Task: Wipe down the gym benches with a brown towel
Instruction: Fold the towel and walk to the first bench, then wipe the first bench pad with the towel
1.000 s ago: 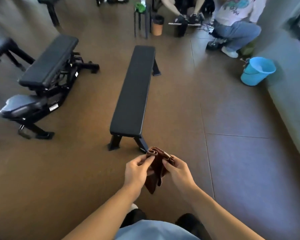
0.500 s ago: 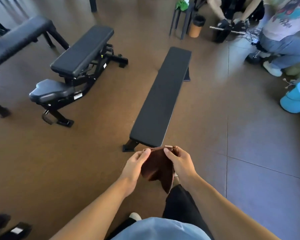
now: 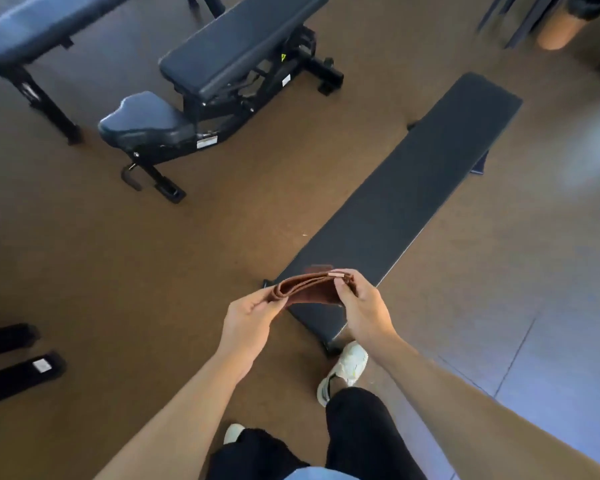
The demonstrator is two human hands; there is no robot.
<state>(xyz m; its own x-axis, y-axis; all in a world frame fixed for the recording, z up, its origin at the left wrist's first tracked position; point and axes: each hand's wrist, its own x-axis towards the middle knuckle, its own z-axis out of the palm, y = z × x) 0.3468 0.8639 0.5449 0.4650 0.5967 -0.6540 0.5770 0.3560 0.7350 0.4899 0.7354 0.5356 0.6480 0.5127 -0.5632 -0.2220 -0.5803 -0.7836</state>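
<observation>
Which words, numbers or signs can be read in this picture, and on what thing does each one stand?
No text can be read.
White sticker on the adjustable bench frame: too blurred to read.
Second white sticker higher on the same frame: too blurred.
Small yellow triangle sign on the same frame: too small to read.
White label on the black bar on the floor: blurred.
Tag on the brown towel: no print can be made out.

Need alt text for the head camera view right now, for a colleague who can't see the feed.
Both hands, left hand and right hand, hold a folded brown towel above the near end of a flat black bench on a brown floor. An adjustable bench stands to the left, with another bench beyond it.
</observation>
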